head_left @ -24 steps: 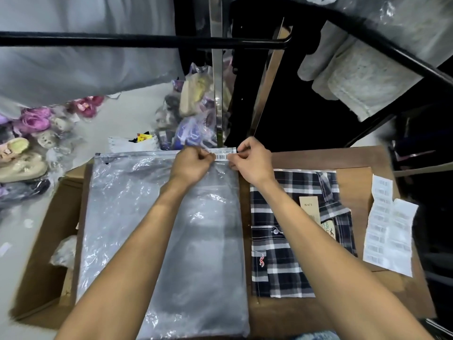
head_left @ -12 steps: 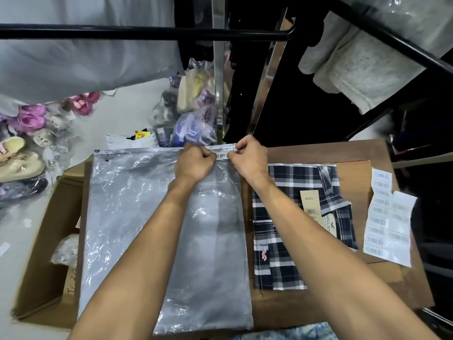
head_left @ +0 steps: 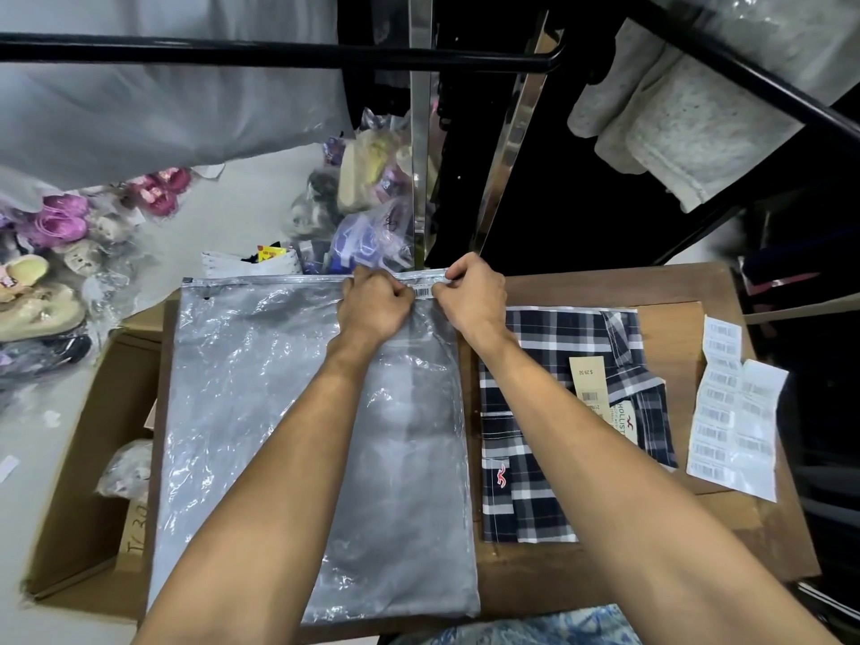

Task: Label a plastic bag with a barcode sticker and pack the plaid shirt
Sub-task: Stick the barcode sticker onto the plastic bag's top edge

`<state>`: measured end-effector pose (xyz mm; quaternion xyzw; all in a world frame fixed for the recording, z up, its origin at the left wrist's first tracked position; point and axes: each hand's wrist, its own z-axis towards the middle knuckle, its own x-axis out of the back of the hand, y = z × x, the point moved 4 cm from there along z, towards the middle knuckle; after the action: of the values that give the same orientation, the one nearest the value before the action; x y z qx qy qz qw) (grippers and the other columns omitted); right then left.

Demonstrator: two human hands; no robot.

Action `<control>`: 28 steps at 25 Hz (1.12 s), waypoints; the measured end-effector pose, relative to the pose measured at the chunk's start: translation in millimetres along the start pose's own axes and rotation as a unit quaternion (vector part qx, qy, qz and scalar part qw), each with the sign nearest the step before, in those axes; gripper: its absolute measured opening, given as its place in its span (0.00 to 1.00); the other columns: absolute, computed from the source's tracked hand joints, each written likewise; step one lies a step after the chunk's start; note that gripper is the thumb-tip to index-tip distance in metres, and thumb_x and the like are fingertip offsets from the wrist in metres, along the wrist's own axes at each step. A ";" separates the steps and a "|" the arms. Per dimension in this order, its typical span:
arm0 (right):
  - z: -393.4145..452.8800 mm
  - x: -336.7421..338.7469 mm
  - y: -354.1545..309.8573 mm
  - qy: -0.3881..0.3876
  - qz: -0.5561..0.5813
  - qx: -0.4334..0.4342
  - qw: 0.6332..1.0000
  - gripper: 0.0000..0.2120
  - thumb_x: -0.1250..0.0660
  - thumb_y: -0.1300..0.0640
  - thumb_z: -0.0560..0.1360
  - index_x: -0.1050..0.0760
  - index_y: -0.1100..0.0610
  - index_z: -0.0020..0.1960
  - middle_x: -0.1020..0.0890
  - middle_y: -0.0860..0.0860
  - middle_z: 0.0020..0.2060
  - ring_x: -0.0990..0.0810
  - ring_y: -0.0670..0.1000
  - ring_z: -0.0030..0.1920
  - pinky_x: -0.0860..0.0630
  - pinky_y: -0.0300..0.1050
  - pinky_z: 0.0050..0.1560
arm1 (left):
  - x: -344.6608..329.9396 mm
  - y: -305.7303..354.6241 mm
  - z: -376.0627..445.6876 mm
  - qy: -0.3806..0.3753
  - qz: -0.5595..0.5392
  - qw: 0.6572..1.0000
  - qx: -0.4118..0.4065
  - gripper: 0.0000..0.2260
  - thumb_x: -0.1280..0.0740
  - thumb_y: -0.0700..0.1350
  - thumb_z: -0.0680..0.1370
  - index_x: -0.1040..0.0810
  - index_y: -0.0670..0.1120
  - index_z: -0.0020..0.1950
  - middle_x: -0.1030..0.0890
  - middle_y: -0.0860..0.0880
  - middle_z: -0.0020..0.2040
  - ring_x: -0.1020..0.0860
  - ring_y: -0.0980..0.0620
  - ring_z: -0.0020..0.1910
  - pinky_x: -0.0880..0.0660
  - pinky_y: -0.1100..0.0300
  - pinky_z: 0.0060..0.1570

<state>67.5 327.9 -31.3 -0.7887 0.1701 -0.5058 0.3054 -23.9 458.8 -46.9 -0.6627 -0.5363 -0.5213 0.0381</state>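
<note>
A clothing stockroom or packing area for a garment seller. Black garment rails (head_left: 279,55) cross overhead, with grey knitwear (head_left: 670,132) and plastic-covered clothes (head_left: 153,109) hanging from them. Bagged shoes (head_left: 51,281) and other wrapped goods (head_left: 363,211) are heaped on the pale floor. A wooden table (head_left: 605,286) serves as the packing bench, holding a zip bag (head_left: 260,412), a folded plaid shirt (head_left: 535,500) with a price tag (head_left: 588,379), and sheets of barcode labels (head_left: 730,412). An open carton (head_left: 88,481) stands beside the table with more wrapped stock inside.
</note>
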 end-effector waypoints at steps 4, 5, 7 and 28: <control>-1.1 -1.3 -1.5 -0.002 -0.012 0.009 1.000 0.06 0.26 0.56 0.74 0.22 0.52 0.50 0.13 0.52 0.45 0.16 0.54 0.53 0.22 0.47 0.54 | -5.3 -1.2 2.0 0.005 0.016 1.000 0.005 0.13 0.35 0.53 0.78 0.16 0.47 0.52 0.30 0.40 0.69 0.33 0.36 0.69 0.32 0.43 0.68; -1.1 -1.8 -1.9 -0.004 -0.015 0.012 1.000 0.06 0.26 0.56 0.74 0.21 0.53 0.50 0.13 0.52 0.46 0.16 0.55 0.52 0.21 0.49 0.55 | -7.5 -2.8 4.2 0.004 0.015 1.000 0.007 0.14 0.35 0.54 0.78 0.16 0.46 0.52 0.30 0.40 0.68 0.33 0.37 0.68 0.32 0.42 0.68; -1.0 -3.0 -2.2 -0.007 -0.017 0.014 1.000 0.06 0.26 0.55 0.75 0.21 0.53 0.50 0.13 0.52 0.46 0.16 0.55 0.51 0.20 0.51 0.54 | -9.6 -6.8 8.3 0.002 0.006 1.000 0.010 0.20 0.38 0.59 0.74 0.17 0.44 0.51 0.26 0.41 0.65 0.33 0.39 0.68 0.32 0.43 0.67; 2.3 -17.3 -6.7 -0.025 -0.029 -0.031 0.999 0.17 0.23 0.37 0.65 0.23 0.45 0.46 0.18 0.49 0.50 0.16 0.52 0.47 0.21 0.45 0.45 | 4.5 -3.1 5.6 0.029 -0.049 0.998 -0.022 0.17 0.25 0.54 0.74 0.33 0.52 0.36 0.27 0.45 0.50 0.24 0.40 0.55 0.25 0.50 0.57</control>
<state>61.8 343.6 -39.6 -0.8146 0.1549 -0.4892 0.2702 -23.2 466.5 -47.8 -0.6209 -0.5555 -0.5529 0.0134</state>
